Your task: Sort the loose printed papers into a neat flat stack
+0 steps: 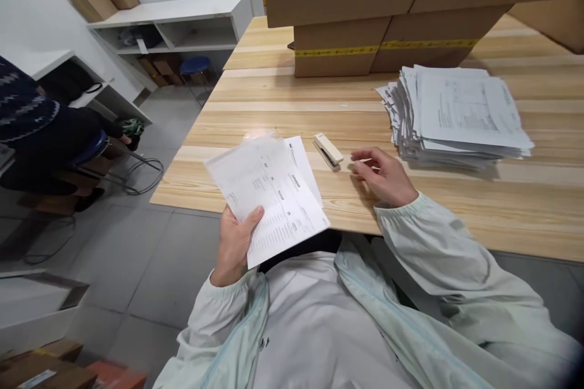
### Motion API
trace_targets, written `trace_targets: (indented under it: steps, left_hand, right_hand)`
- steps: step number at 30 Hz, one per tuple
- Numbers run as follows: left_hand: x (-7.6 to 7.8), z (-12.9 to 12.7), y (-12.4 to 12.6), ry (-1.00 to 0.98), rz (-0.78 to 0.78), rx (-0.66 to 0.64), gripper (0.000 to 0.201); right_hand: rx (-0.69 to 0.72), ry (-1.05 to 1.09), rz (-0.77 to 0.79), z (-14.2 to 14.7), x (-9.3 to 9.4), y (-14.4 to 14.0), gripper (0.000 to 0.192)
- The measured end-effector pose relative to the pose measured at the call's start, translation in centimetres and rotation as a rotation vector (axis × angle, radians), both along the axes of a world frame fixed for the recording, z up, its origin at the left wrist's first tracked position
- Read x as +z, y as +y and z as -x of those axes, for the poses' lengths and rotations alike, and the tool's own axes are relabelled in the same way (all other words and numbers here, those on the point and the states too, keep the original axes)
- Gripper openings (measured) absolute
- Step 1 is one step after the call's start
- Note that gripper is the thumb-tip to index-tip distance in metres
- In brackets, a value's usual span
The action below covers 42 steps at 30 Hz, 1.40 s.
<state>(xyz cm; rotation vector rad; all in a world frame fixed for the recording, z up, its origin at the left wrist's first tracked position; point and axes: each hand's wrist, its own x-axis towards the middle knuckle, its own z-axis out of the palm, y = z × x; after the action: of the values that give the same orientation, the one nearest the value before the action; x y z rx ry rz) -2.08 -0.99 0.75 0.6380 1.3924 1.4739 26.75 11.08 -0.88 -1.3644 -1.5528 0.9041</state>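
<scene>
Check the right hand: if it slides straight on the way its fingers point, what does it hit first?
The right hand rests on the wooden table, fingers pointing left toward the stapler. Going straight on, it would probably meet the stapler first, just short of the papers held by the left hand.

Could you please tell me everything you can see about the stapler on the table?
The stapler is small, with a cream top over a darker base, plastic by its look. It lies closed and flat on the wooden table, turned at a slant, just right of the printed sheets that the left hand holds. The right hand rests on the table beside it, fingers pointing its way, not touching it. Nothing lies on it.
</scene>
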Motion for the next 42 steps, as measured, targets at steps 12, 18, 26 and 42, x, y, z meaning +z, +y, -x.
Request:
trace_targets:
  steps: [12,18,26,42]
  left_hand:
    - [0.9,-5.3,-1.1,-0.199,0.175,-0.526,0.070]
    - [0.4,-8.7,0.4,-0.128,0.003,-0.550,0.087]
    - [-0.8,-10.2,0.5,-0.209,0.047,-0.763,0.082]
    - [-1.0,-11.2,2.1,-0.320,0.159,-0.683,0.066]
  right_hand:
    - [0.103,0.068,0.171,-0.2,1.7,-3.0,0.060]
    - [0.067,-0.032,0.066,-2.9,0.4,-1.8,0.042]
    - [0.143,-0.232,0.079,-5.1,-0.3,0.2,0.023]
    - [0.110,-1.170,-0.499,-6.0,9.2,-1.9,0.032]
